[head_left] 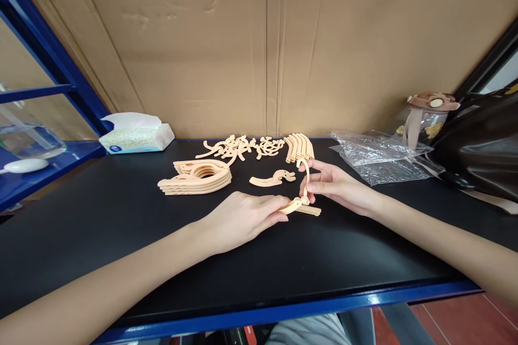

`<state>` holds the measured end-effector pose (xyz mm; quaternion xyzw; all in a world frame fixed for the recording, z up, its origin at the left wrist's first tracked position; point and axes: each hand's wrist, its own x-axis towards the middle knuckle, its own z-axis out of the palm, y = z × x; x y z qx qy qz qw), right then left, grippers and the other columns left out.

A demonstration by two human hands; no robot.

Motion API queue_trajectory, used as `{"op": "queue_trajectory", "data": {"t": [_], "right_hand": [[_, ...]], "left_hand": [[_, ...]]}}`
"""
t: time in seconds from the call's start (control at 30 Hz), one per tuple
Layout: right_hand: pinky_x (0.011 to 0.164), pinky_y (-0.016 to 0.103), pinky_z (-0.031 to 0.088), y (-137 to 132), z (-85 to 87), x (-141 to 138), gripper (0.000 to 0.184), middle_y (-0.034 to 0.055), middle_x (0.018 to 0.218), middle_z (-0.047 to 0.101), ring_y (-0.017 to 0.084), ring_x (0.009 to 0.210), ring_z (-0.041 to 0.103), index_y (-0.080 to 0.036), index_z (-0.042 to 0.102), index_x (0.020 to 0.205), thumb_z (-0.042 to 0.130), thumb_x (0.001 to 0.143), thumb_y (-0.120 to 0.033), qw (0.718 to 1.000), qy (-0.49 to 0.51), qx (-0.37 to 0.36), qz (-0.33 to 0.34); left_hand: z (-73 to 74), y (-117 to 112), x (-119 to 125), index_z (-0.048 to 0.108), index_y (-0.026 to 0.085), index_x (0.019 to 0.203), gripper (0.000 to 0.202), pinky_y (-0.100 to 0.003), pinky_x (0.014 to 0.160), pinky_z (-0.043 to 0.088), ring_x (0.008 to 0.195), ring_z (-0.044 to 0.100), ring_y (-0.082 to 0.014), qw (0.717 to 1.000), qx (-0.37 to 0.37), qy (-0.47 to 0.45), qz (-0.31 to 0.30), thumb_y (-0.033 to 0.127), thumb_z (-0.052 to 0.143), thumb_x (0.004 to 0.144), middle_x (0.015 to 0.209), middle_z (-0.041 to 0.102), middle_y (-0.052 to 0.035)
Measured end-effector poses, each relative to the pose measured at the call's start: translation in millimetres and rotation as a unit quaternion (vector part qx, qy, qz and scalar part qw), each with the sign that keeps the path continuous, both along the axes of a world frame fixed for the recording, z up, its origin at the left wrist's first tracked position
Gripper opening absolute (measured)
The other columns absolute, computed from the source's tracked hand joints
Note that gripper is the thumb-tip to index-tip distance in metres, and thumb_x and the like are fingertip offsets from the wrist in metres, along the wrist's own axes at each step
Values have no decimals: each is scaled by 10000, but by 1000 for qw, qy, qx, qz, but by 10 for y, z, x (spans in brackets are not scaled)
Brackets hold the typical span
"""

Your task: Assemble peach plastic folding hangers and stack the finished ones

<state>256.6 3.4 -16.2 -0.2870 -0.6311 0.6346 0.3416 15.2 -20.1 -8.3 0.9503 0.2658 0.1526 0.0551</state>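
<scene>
Our left hand [246,218] pinches a curved piece [290,207], our right hand [335,186] a hook [308,177], meeting above the worktop [324,264]; we judge the stack [196,189] finished, the pile [237,145] and row [298,147] behind unassembled.

Blk tbl [121,205], cardbd wall [343,38] bhnd, red tiled flr [457,318].

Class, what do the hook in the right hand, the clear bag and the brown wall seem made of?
Hook: probably smooth, satin plastic, going by its even cream colour and moulded-looking curve. Bag: thin, glossy plastic film, see-through and crinkled. Wall: likely matte cardboard, showing creases and dents.
</scene>
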Motion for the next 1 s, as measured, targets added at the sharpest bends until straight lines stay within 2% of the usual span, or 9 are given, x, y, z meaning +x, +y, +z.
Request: {"op": "queue_trajectory", "data": {"t": [0.13, 0.33, 0.53, 0.7, 1.0], "right_hand": [[668, 254, 436, -10, -11, -21, 281, -9, 762, 647, 101, 642, 565, -211, 465, 1005, 659, 805, -251, 1000, -7, -6, -2], [690, 273, 438, -6, -6, -32, 312, -8, 744, 643, 116, 666, 581, -193, 474, 1053, 654, 804, -246, 999, -43, 12, -9], [639, 260, 433, -24, 24, -21, 355, -17, 733, 623, 105, 638, 549, -193, 462, 1069, 672, 788, -244, 998, -50, 47, 1], [657, 274, 455, -46, 36, -30, 445, -41, 730, 588, 106, 649, 565, -212, 411, 1116, 684, 764, -210, 996, -49, 63, -27], [722, 313, 483, -58, 31, -11, 508, -40, 779, 573, 122, 708, 593, -267, 378, 1224, 653, 798, -257, 988, -80, 122, -45]], "left_hand": [[-26, -5, 20, 530, 195, 1082, 194, -193, 611, 450, 762, 674, -125, 1000, -1, 3, -13, 288, 403, 968, 950, 704, 16], [-92, -23, 59, 525, 208, 1079, 191, -199, 535, 431, 721, 678, -138, 998, 35, 35, 25, 311, 413, 964, 932, 709, 18], [-97, -36, 77, 508, 187, 1086, 190, -189, 528, 431, 769, 683, -122, 998, 58, 35, 2, 288, 393, 972, 969, 703, 10], [-79, -48, 93, 528, 186, 1009, 191, -205, 481, 405, 674, 674, -145, 996, 44, 67, 39, 317, 396, 967, 842, 704, 11], [-109, -44, 94, 526, 189, 959, 250, -213, 462, 401, 667, 675, -145, 995, 45, 61, 60, 350, 335, 981, 922, 709, -3]]}}
